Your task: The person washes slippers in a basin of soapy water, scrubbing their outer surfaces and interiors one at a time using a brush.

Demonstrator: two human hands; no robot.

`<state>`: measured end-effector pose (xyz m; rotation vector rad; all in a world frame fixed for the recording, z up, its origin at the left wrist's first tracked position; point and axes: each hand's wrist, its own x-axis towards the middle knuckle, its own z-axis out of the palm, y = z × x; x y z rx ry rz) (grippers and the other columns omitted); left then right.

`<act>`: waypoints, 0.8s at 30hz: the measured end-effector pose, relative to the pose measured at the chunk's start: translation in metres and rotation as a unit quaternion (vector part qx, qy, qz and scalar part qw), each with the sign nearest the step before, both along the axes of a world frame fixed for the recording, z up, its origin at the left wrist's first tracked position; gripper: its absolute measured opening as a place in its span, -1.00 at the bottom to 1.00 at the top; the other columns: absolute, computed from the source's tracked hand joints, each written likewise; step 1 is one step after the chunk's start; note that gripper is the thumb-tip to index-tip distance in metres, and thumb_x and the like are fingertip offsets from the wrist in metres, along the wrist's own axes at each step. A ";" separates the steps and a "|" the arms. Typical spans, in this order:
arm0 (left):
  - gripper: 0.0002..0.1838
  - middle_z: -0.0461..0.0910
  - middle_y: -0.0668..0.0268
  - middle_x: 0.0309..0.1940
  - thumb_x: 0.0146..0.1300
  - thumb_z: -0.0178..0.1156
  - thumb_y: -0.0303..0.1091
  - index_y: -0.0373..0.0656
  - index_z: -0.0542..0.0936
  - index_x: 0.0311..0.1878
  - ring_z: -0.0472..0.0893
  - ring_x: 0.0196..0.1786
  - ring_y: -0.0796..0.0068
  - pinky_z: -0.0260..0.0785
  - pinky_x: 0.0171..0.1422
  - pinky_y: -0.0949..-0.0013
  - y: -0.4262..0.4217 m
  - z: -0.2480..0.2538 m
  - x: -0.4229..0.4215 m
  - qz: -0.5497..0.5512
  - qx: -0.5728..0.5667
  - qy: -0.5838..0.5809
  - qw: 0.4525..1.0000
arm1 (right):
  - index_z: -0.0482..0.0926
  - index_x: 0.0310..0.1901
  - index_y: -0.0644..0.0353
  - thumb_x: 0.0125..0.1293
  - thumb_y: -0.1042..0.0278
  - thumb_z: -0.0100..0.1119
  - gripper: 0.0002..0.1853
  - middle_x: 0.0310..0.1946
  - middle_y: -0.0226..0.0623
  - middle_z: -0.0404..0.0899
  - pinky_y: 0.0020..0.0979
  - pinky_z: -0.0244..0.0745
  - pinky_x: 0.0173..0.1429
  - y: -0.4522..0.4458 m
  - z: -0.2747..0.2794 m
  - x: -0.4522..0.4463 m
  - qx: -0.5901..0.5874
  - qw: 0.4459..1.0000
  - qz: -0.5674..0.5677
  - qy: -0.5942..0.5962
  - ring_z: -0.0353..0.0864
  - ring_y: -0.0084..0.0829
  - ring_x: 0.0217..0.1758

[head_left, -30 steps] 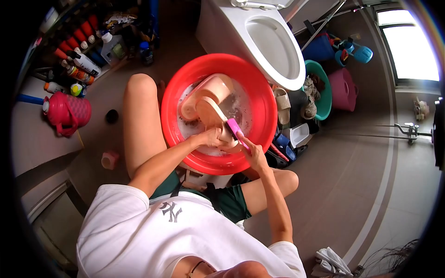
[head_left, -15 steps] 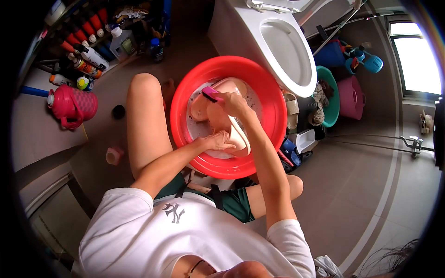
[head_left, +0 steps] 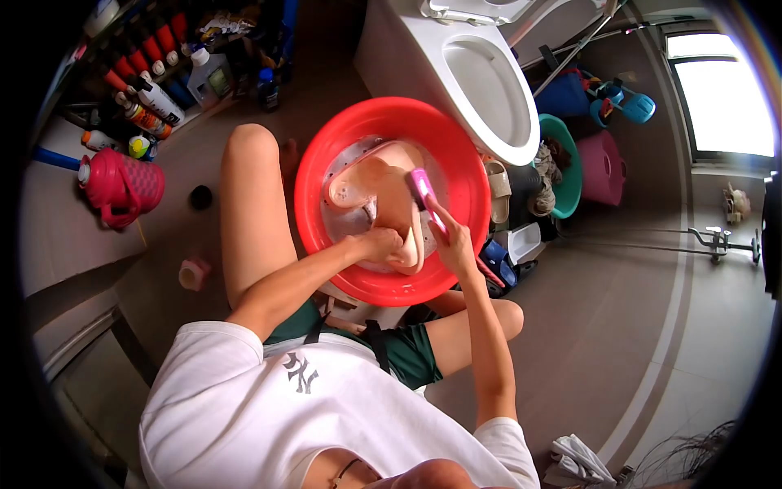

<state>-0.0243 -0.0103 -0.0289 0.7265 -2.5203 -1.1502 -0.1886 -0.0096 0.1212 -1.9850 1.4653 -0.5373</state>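
A large red basin (head_left: 314, 187) of soapy water stands between the person's knees. Inside it are beige slippers; one slipper (head_left: 391, 200) is tilted up, and another slipper (head_left: 349, 189) lies partly behind it in the suds. My left hand (head_left: 381, 245) is closed around the near end of the tilted slipper. My right hand (head_left: 454, 244) grips the handle of a pink scrubbing brush (head_left: 422, 189), whose dark bristles are at the right edge of that slipper. Whether the bristles touch it is hard to make out.
A white toilet (head_left: 489, 90) stands just behind the basin. To the right are a teal tub (head_left: 573, 175) with cloths, a pink bucket (head_left: 601, 167) and several shoes. On the left are a pink thermos jug (head_left: 122, 187) and bottles (head_left: 159, 99) on a shelf.
The brush has moved from the slipper's far left side to its right edge, and my right hand has drawn back toward me. My left hand has closed more tightly on the slipper.
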 end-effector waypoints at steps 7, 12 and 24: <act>-0.83 0.60 0.25 -0.60 0.04 0.08 -0.33 -0.10 0.63 -0.55 0.60 -0.44 0.19 0.34 -0.09 0.14 0.000 0.023 0.010 -0.072 -0.259 -0.110 0.957 | 0.37 0.28 0.19 0.14 0.53 0.26 -0.38 0.05 0.07 0.53 -0.27 0.45 0.08 0.005 0.067 0.004 -0.050 0.997 -0.015 0.057 0.58 0.00 0.01; -0.81 0.63 0.25 -0.40 0.07 0.08 -0.30 -0.08 0.67 -0.41 0.59 -0.11 0.31 0.20 0.23 0.16 -0.005 0.034 0.017 0.017 -0.297 -0.134 0.945 | 0.16 0.41 -0.01 0.05 0.51 0.30 -0.15 -0.35 -0.04 0.57 -0.26 0.45 -0.26 -0.012 0.050 0.013 -0.090 0.993 -0.052 0.053 0.54 -0.19 -0.45; 0.36 0.11 -0.19 0.31 -0.33 0.56 0.03 -0.39 -0.11 0.41 0.16 0.40 -0.06 0.04 0.45 0.00 -0.014 0.113 0.022 0.299 -0.091 0.132 0.941 | 0.26 0.37 0.07 0.07 0.65 0.18 -0.25 -0.12 -0.04 0.62 -0.42 0.47 -0.32 0.012 0.038 0.043 -0.159 0.966 -0.194 -0.063 0.47 -0.44 -0.50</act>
